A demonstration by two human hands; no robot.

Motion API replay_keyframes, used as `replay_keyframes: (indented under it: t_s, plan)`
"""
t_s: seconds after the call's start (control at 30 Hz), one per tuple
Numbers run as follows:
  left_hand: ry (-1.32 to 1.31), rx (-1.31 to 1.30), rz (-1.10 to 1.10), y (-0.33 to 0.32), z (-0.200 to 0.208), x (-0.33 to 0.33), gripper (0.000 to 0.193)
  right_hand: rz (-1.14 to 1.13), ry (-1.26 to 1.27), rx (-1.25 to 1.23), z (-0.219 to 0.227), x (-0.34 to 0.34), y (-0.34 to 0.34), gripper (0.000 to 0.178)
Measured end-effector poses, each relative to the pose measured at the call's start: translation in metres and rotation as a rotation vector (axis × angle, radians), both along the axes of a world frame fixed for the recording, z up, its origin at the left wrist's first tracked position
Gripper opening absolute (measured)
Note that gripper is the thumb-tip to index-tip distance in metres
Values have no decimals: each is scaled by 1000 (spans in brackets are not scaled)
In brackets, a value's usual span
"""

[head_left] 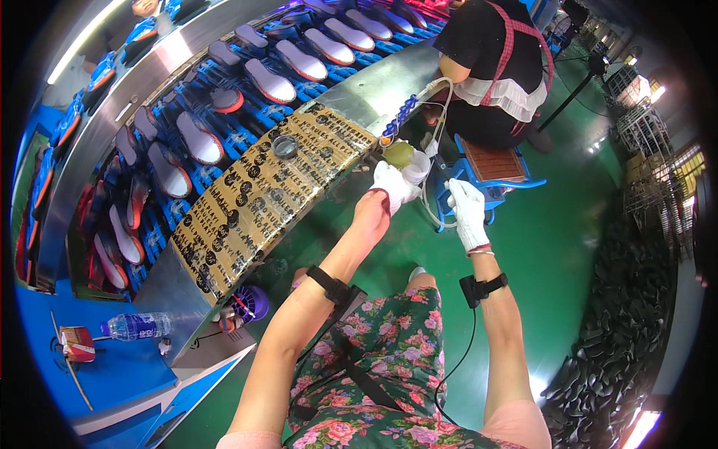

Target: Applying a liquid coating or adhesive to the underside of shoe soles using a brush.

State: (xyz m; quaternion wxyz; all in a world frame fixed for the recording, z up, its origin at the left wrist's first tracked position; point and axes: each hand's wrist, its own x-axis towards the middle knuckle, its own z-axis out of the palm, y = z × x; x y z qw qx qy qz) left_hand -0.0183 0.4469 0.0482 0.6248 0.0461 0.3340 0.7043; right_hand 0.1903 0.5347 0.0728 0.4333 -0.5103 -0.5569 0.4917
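My left hand (pixel 392 184), in a white knit glove, is closed against a small white cup (pixel 416 168) just past the edge of the work surface. A rounded yellow-green thing (pixel 399 155) sits right beside the cup; its kind is unclear. My right hand (pixel 468 210), gloved too, is raised over the floor to the right, fingers pinched together. A thin dark tip shows at those fingers, too small to name. Between my hands hangs a looped pale tube (pixel 427 196), and a blue coiled hose (pixel 400 118) runs above the cup.
Shoe uppers with pale soles (pixel 271 81) ride a conveyor beyond a tape-covered ledge (pixel 262 191) bearing a round dish (pixel 284 147). A seated co-worker (pixel 497 67) is ahead, near a blue stool (pixel 490 166). Dark pieces (pixel 613 352) are heaped at right; a water bottle (pixel 138 325) lies left.
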Motion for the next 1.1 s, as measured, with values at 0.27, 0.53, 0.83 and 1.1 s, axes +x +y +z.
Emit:
replay_keyframes:
  t_s: [0.27,0.53,0.83,1.1]
  plan:
    - [64,232,47,10,44,33,32,167,203,-143,51,-24,-69,23]
    - [302,223,82,-26,71,18,23,336,202,-142,63,-53,-109,28]
    - [397,426,105,-50,61,-17,15,401,448,-343,77,-71,-142,29]
    - [146,556,7,-61,83,-22,27,534,660,-523,95,-75,-152,35]
